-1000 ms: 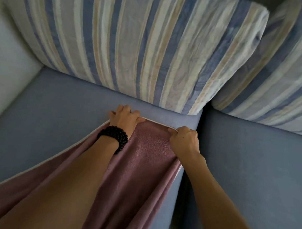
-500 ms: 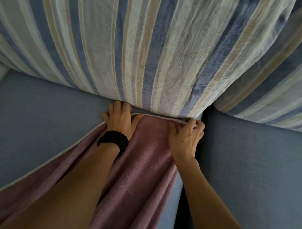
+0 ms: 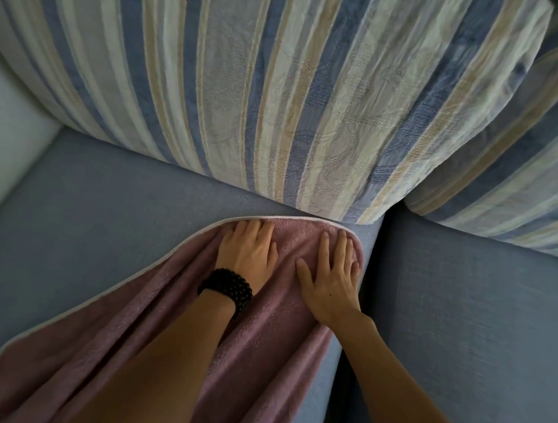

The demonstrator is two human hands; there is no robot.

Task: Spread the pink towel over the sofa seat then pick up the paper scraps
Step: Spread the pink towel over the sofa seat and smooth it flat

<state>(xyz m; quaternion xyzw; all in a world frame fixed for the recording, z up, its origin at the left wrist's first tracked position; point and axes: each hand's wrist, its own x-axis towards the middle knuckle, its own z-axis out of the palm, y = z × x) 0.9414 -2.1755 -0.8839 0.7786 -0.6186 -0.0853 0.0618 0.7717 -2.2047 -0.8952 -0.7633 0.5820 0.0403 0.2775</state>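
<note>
The pink towel with a white hem lies on the blue sofa seat, its far edge just short of the back cushion and its length creased in folds. My left hand, with a black bead bracelet at the wrist, rests flat on the towel's far end with fingers together. My right hand lies flat beside it near the towel's right corner, fingers spread. Neither hand grips anything. No paper scraps are in view.
A large striped back cushion leans over the seat's rear. A second striped cushion stands at the right, above a second blue seat cushion. A dark gap separates the two seats. A pale armrest is at the left.
Both hands let go of the towel's far edge, drew back slightly from under the striped cushion, and now lie flat on the towel. The view pulled back a little.
</note>
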